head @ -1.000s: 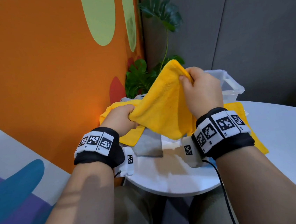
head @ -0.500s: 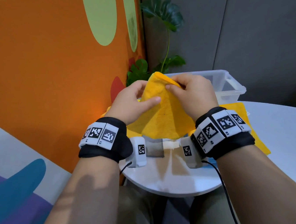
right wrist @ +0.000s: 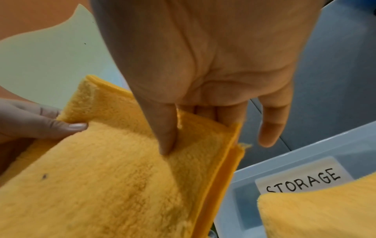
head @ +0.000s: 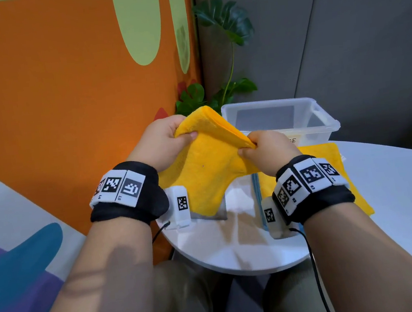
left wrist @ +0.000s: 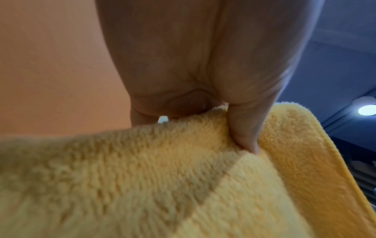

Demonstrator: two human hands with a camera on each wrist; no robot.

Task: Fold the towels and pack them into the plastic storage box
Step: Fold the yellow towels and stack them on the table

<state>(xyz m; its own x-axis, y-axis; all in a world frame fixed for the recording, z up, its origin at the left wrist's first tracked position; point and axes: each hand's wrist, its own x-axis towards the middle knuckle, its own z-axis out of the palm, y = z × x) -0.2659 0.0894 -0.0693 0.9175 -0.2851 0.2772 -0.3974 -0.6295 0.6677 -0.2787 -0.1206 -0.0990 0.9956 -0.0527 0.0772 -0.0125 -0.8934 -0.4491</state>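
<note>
Folding step: left hand [head: 162,141] and right hand [head: 266,147] pinch the doubled yellow towel [head: 209,170] aloft; next, halve it toward the storage box [head: 323,124].

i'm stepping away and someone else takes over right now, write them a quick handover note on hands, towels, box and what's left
Left hand: pinches one top corner of the yellow towel, thumb in front.
Right hand: pinches the other top corner, where the doubled edges meet.
The towel hangs between both hands above the white table, folded at least once.
Storage box: open, at the back of the table; nothing shows inside it from the head view.
A second yellow towel lies flat on the table in front of the box, with a blue edge showing beside it.
Done: first fold of the held towel.
Left: finish folding it, pack it, then deal with the towel on the table.
</note>
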